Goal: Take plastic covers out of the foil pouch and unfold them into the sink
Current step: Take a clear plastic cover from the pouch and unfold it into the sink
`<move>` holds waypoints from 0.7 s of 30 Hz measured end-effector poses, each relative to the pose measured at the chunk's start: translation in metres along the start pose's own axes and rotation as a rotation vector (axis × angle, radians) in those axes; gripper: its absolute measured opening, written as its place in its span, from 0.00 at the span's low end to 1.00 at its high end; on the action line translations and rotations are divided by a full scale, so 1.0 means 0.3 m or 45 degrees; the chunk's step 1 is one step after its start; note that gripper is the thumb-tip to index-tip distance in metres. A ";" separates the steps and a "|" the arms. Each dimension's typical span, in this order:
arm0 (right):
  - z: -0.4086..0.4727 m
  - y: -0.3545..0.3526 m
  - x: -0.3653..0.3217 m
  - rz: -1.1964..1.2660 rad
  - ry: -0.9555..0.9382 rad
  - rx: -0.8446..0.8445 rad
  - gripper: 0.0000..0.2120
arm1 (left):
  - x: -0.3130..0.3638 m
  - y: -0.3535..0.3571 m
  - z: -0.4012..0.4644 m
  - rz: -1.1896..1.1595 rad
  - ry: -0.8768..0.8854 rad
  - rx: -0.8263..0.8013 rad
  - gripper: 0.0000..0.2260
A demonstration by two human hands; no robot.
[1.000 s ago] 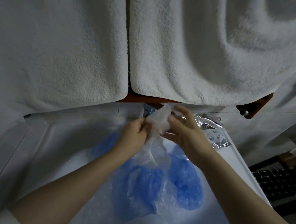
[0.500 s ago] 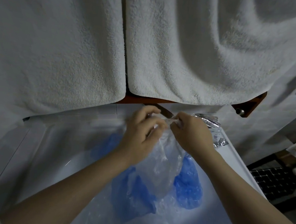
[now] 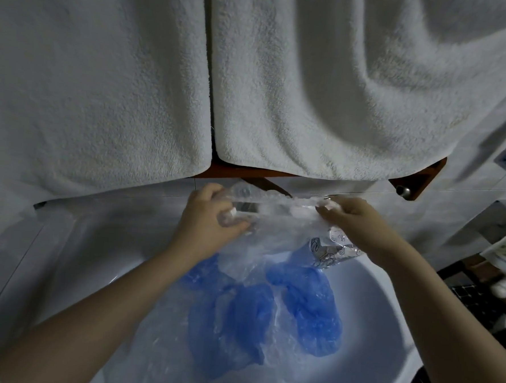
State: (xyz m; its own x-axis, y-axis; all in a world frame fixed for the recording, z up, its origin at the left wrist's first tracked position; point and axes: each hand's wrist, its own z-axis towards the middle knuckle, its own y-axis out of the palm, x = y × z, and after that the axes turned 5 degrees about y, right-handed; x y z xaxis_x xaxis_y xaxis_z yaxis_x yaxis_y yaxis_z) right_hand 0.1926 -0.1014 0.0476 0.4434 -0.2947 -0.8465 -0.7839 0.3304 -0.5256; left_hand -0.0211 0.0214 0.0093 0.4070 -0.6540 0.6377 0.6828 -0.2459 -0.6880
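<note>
Unfolding | our left hand [image 3: 214, 215] and right hand [image 3: 353, 218] pinch the clear cover [image 3: 273, 222] taut | we spread evenly, lower into sink [image 3: 381, 302]

The left hand [image 3: 211, 215] and the right hand [image 3: 353, 221] each pinch one end of a clear plastic cover [image 3: 276, 222], stretched between them above the white sink [image 3: 387, 303]. Blue covers [image 3: 306, 310] lie in the sink, the foil pouch [image 3: 334, 249] on its rim, white towels [image 3: 326, 83] above.
</note>
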 end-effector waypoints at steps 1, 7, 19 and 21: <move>-0.003 -0.011 0.014 0.103 -0.023 -0.078 0.13 | -0.008 -0.014 0.009 -0.100 -0.006 0.035 0.11; -0.012 -0.019 0.049 0.980 -0.124 -0.348 0.13 | -0.020 -0.045 0.038 -0.567 -0.252 0.087 0.10; 0.038 0.030 0.145 1.771 0.125 -0.345 0.20 | -0.031 -0.036 0.055 -2.076 -0.913 0.022 0.13; 0.034 0.044 0.157 1.793 0.113 -0.278 0.21 | -0.012 -0.032 0.049 -2.184 -0.816 -0.047 0.15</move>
State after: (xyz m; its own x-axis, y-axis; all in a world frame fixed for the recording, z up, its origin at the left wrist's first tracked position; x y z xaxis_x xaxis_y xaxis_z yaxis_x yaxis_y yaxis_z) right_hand 0.2075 -0.1017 -0.0002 -0.7696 0.1007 -0.6305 -0.5938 0.2499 0.7648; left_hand -0.0202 0.0368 0.0188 -0.4969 0.6478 0.5775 0.5393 -0.2909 0.7903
